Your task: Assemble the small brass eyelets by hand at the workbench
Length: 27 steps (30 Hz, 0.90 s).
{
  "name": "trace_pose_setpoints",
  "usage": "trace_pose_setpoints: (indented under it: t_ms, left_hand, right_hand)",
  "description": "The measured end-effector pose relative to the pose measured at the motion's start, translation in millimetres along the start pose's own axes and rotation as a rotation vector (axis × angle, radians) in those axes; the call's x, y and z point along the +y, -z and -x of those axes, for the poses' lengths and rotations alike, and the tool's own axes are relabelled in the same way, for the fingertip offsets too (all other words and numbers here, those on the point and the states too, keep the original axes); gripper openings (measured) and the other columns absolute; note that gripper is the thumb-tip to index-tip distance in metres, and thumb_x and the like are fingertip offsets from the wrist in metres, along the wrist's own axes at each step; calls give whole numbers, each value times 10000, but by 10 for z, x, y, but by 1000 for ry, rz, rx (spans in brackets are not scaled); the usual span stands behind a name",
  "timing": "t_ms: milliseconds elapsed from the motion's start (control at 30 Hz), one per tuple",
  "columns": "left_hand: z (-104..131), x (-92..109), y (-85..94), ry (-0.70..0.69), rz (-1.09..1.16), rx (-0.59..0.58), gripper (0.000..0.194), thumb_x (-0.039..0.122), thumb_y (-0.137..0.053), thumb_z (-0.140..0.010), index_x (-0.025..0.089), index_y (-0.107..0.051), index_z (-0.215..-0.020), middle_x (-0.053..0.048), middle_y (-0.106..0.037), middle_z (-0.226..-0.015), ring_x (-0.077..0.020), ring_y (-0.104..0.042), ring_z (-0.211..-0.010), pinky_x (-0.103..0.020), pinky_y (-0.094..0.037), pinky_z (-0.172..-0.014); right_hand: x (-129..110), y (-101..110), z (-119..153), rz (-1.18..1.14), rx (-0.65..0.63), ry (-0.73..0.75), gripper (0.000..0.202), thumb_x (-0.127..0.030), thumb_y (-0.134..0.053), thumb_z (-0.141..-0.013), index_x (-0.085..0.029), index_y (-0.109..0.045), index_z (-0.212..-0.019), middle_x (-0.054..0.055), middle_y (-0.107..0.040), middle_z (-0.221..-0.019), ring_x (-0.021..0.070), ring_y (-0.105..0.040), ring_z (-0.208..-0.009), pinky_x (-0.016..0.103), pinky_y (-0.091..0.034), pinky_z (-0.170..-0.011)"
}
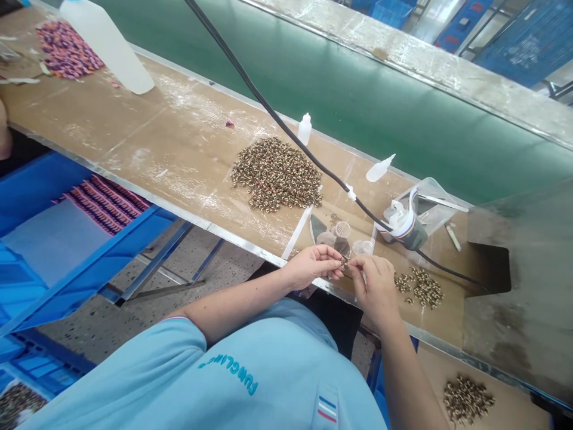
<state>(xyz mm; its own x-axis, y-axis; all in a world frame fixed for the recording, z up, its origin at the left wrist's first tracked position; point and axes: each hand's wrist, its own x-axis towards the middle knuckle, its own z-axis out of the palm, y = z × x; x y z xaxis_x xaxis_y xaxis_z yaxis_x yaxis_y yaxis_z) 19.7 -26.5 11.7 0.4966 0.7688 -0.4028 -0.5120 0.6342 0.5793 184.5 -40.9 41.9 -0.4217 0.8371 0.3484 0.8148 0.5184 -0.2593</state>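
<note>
My left hand [314,263] and my right hand [376,285] meet at the table's front edge, fingertips almost touching. Both are closed in a pinch around a tiny brass-and-dark piece [344,263], mostly hidden by the fingers. It resembles the small ring-like metal pieces heaped nearby. A large heap of them [277,176] lies beyond my left hand. To the right of my right hand sits a smaller heap [427,288]. Just past my fingers are a dark cloth-like patch [342,246] and two small clear cups, one upright cup [342,229] and one nearer the right [362,247].
A black cable [268,107] hangs across the view toward a white device [403,218] beside a clear container [441,200]. Small white bottles [305,130] stand or lie along the green belt [358,89]. Blue crates [134,230] are at left. Another person's arm [3,134] shows at the left edge.
</note>
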Motion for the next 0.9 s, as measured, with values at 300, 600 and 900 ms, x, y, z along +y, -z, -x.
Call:
trace_pose_setpoints:
  t_ms: [300, 600, 900]
  left_hand:
    - [-11, -4, 15, 14, -16, -7, 452, 336, -842, -523, 115, -537, -774, -20, -660, -646, -101, -623, -560, -243, -491, -599]
    - [-13, 11, 23, 45, -17, -15, 407, 284, -840, -539, 105, -546, -757, -25, -654, -606, -113, -631, -557, -238, -490, -586]
    - [-12, -15, 27, 36, -10, -7, 432, 298, -851, -512, 102, -549, -751, -32, -653, -578, -114, -625, -545, -230, -490, -573]
  right_hand:
    - [2, -3, -2, -7, -10, 18, 93, -193, -453, -901, -223, -510, -834, 7, -627, -796, 157, -522, -767, 300, -344, -740]
    - [-10, 26, -25, 9, -36, 90, 119, -181, -445, -909, -212, -517, -820, 12, -611, -769, 155, -505, -733, 295, -343, -715]
    - [-20, 5, 20, -36, 3, 59, 114, -174, -457, -899, -207, -549, -841, 24, -625, -799, 152, -537, -766, 289, -391, -719]
